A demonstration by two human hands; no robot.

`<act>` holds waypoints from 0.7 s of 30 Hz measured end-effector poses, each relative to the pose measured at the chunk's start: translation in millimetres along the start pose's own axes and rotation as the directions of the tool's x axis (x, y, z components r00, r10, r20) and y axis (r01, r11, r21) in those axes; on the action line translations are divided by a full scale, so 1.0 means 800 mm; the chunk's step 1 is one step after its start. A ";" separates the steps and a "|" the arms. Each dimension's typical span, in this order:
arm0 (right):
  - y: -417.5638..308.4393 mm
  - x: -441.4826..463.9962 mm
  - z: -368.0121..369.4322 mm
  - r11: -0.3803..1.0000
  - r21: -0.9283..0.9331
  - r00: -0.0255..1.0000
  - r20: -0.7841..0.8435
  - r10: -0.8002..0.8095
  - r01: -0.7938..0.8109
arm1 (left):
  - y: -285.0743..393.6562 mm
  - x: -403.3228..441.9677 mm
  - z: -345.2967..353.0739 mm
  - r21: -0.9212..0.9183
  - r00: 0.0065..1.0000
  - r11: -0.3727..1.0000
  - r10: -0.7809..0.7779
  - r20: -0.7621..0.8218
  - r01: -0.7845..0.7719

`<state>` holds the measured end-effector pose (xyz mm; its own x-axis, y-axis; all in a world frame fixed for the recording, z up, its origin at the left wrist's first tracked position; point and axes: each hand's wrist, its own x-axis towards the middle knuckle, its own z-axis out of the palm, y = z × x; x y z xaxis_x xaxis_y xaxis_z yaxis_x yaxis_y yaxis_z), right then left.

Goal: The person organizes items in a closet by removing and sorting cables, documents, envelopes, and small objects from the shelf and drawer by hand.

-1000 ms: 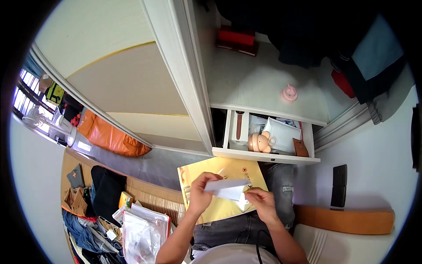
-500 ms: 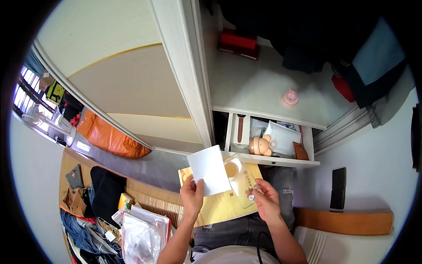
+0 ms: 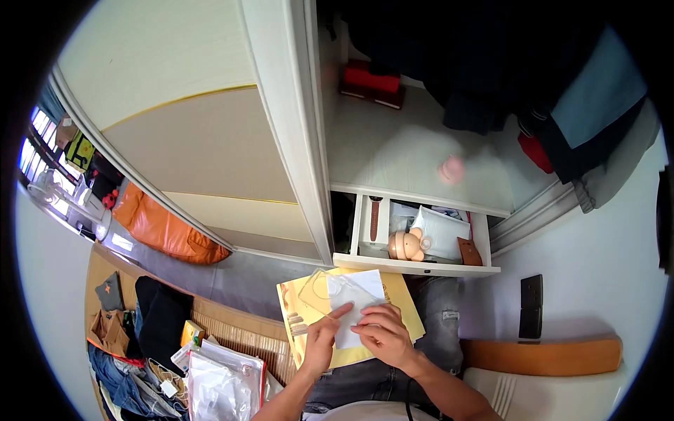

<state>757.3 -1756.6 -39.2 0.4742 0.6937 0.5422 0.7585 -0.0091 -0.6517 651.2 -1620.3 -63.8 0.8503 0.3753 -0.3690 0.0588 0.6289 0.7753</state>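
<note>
A white sheet of paper lies over the yellow folder on my lap. At its left, partly overlapping, is a clear plastic case with a rounded outline. My left hand is closed at the lower left edges of the sheet and case, its index finger lying on the paper. My right hand is closed over the lower right of the sheet, fingertips bunched near the left fingers. What those fingertips pinch is hidden.
An open drawer ahead holds a watch, a bear-shaped item, a white packet and a brown pouch. A pink object stands on the shelf above. Plastic bags and clothes lie at left.
The paper has come down from the raised left hand onto the folder. The clear case has shifted from the right side to the left. My right hand has moved left, beside my left hand.
</note>
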 end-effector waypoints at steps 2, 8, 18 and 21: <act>-0.001 0.004 -0.003 0.999 0.030 0.997 0.077 0.016 -0.018 | 0.007 -0.005 0.009 0.358 0.991 0.932 0.098 -0.094 -0.058; 0.091 0.040 -0.056 0.946 0.098 0.925 -0.199 0.324 -0.310 | 0.032 -0.012 -0.080 0.403 0.945 0.910 0.210 -0.253 -0.094; 0.443 0.167 -0.203 0.900 -0.324 0.948 -0.221 0.229 -0.293 | 0.130 -0.132 -0.338 0.413 0.530 0.895 0.271 -0.804 0.168; 0.433 0.175 -0.203 0.851 -0.292 0.892 -0.258 0.370 -0.437 | 0.117 -0.185 -0.415 0.266 0.462 0.957 0.187 -0.867 0.112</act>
<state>1159.1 -1779.8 -102.7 0.8194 0.4296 0.3794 0.5682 -0.5215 -0.6366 357.4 -1391.0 -106.9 -0.0492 0.8812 -0.4701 0.2908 0.4629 0.8373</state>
